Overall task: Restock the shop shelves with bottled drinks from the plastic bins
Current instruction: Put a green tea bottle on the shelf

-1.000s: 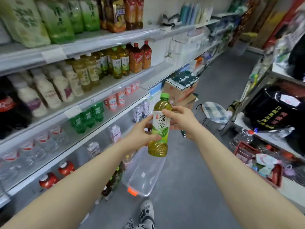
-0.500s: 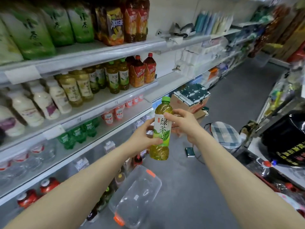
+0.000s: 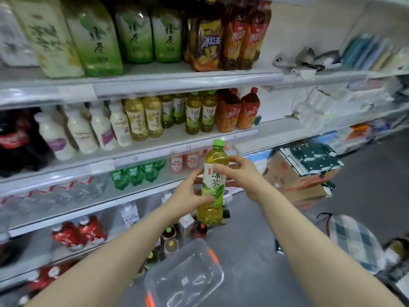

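I hold a green tea bottle (image 3: 214, 185) upright in front of the shelves, with a green cap and a white and green label. My left hand (image 3: 188, 196) grips its lower label from the left. My right hand (image 3: 239, 173) holds its shoulder and upper label from the right. On the middle shelf (image 3: 155, 149), just above the held bottle, stand matching green tea bottles (image 3: 200, 116) beside red iced tea bottles (image 3: 238, 111). A clear plastic bin (image 3: 183, 278) with orange clips lies on the floor below my arms; nothing shows inside it.
Large multipacks of tea fill the top shelf (image 3: 137, 36). White milk drinks (image 3: 97, 129) and cola stand to the left. Green soda bottles (image 3: 135, 173) sit one shelf lower. Cardboard boxes (image 3: 303, 171) are stacked on the right; a checked stool (image 3: 352, 242) stands on the grey floor.
My view has swung left toward the shelves. Both hands keep the same hold, and the bottle sits closer to the middle shelf. The bin has shifted lower in the view.
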The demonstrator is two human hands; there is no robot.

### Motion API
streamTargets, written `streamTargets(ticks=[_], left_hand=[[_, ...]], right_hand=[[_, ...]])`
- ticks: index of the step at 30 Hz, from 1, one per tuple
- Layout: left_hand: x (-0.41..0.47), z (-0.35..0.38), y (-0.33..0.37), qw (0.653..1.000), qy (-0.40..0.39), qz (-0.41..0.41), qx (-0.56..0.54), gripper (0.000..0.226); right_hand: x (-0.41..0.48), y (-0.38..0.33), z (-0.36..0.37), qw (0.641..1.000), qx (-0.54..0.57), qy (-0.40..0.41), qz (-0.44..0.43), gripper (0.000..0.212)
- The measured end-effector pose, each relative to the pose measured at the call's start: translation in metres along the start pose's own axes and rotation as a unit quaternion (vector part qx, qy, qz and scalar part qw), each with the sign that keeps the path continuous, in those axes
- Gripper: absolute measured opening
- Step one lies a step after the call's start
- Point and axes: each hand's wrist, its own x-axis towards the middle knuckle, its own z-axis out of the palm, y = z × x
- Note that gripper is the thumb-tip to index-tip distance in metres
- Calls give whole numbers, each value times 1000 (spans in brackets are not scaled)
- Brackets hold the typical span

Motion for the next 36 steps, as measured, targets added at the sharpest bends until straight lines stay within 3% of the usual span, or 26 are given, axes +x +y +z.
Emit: streamTargets(ticks=[4,8,12,16,19,22,29,32,36], left_hand=[[16,-21,-8,1000,9,-9,3,86],[36,-38,-13,1000,25,-12,3,85],[61,-46,-11,998,53,-10,-14,73],[104,-59,-15,994,104,-7,-14,77],[136,-67,-18,988,148,-14,-47,79],[161,-75,-16,983,170,-22,-68,78],[208,-102,-29,971,234,-26,-48,77],[225,-112,-37,968,251,-18,-22,71],[248,-122,-40,963,269,-15,2,51]], right_hand=[[25,-7,14,1000,-9,-21,-3,40],[55,-11,24,999,-23,-39,-11,25],[95,-15,29,997,-47,-54,-21,31],[148,-27,34,994,-78,-65,-41,45],[191,-33,36,990,-92,-76,-69,35],[225,-38,39,986,-113,-73,-96,45],[280,-41,56,983,-118,-90,-112,42],[293,-39,62,983,-99,-103,-113,55],[310,-43,67,981,-92,-84,-151,50]])
